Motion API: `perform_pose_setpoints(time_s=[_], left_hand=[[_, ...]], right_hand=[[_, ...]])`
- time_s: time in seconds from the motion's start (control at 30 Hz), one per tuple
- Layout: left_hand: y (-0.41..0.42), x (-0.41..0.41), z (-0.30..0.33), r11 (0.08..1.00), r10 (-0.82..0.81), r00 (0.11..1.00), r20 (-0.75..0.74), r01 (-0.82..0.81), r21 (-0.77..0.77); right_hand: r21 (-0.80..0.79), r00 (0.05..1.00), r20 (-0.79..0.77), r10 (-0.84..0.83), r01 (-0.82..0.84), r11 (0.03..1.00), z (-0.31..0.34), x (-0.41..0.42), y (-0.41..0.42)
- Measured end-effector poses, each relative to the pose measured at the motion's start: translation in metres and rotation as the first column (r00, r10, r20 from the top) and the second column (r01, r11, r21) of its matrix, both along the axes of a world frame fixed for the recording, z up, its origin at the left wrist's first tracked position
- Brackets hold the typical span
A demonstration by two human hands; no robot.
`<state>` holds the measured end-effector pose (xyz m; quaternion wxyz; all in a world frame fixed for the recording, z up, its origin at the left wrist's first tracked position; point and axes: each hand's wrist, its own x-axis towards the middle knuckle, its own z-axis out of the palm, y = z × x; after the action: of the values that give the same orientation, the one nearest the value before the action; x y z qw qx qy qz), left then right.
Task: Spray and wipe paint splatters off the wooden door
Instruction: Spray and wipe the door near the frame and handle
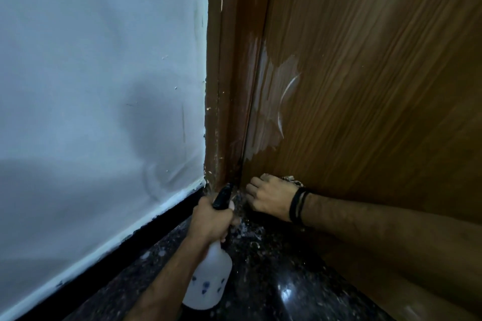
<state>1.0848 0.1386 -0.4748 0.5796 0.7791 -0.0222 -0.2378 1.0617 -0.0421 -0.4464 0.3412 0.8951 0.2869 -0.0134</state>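
The brown wooden door (365, 86) fills the right of the view, with a smeared white paint patch (271, 101) low on it beside the door frame (224, 86). My left hand (208, 219) grips a white spray bottle (208, 279) by its black trigger head (223, 197), the nozzle aimed at the base of the frame. My right hand (268, 198) presses a crumpled cloth (289, 179) against the door's bottom edge; only a bit of the cloth shows behind the knuckles. Black bands circle the right wrist.
A pale wall (99, 86) takes up the left, ending in a black skirting strip (104, 260). The floor (273, 281) is dark, glossy speckled stone with white flecks near the door's corner.
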Motion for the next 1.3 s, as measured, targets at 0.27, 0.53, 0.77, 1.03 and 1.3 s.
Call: perform_pose_setpoints(time_s=[0.27,0.53,0.77,1.03,1.3], left_hand=[[-0.009,-0.011,0.037,0.992,-0.051,0.998,-0.027,0.048,-0.120],[-0.008,-0.008,0.086,0.962,-0.190,0.982,0.022,0.190,-0.196],[-0.002,-0.010,0.093,0.954,-0.187,0.982,0.009,0.184,-0.237],[0.002,-0.004,0.086,0.944,-0.112,0.994,-0.001,0.106,-0.311],[0.006,0.001,0.085,0.949,-0.118,0.993,-0.006,0.111,-0.297]], right_hand=[[0.068,0.980,0.168,-0.103,0.093,0.993,0.065,-0.028,-0.002],[0.150,0.949,0.204,-0.241,0.213,0.966,0.126,-0.035,0.006],[0.074,0.964,0.203,-0.169,0.157,0.985,0.129,-0.033,0.008],[0.189,0.862,0.480,-0.162,0.079,0.979,0.158,0.003,0.011],[0.111,0.949,0.303,-0.085,0.054,0.992,0.130,0.013,0.017]])
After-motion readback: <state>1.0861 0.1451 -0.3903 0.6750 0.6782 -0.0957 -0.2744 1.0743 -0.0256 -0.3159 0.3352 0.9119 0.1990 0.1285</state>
